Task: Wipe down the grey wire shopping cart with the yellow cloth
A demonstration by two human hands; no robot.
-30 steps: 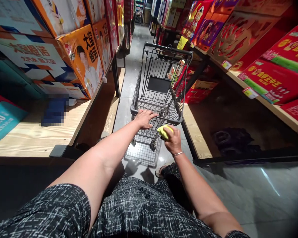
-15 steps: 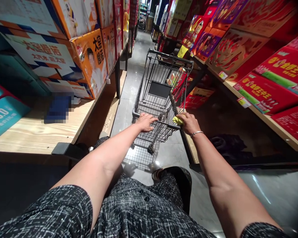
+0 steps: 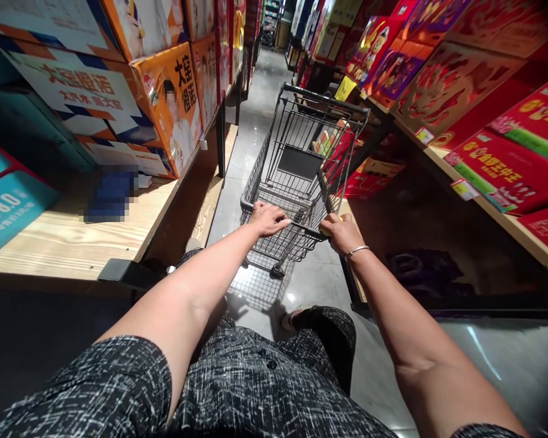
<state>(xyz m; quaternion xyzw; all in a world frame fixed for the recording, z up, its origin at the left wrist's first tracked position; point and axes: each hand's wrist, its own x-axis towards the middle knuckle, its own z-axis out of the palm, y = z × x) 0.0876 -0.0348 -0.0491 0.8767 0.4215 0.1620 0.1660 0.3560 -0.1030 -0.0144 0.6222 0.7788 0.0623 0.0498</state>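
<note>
Standing between two rows of shelving, a dark wire shopping cart [image 3: 246,204] is facing the person with its near rim [image 3: 307,230] under both hands. Its basket is showing mesh along the floor and sides, and a dark flat panel [image 3: 300,163] is spanning the far end. On the left, orange and white cartons [image 3: 168,109] are sitting stacked on a pale wooden shelf [image 3: 119,255], and a turquoise box [image 3: 13,213] is resting nearer the person. On the right, red boxes [image 3: 497,170] are lining another shelf; all these are hiding whatever they hold.

The left hand [image 3: 268,220] is lying palm down across the near rim, left of its middle, with the thumb side toward the right; the fingertips are dropping out of sight, so I cannot tell whether they are grasping it. The right hand [image 3: 344,234], a bracelet [image 3: 357,251] circling its wrist, is meeting the rim's right corner. Its fingers are curling tightly around a yellow cloth [image 3: 324,230], which is mostly disappearing inside the grip and pressing against the rim.
</note>
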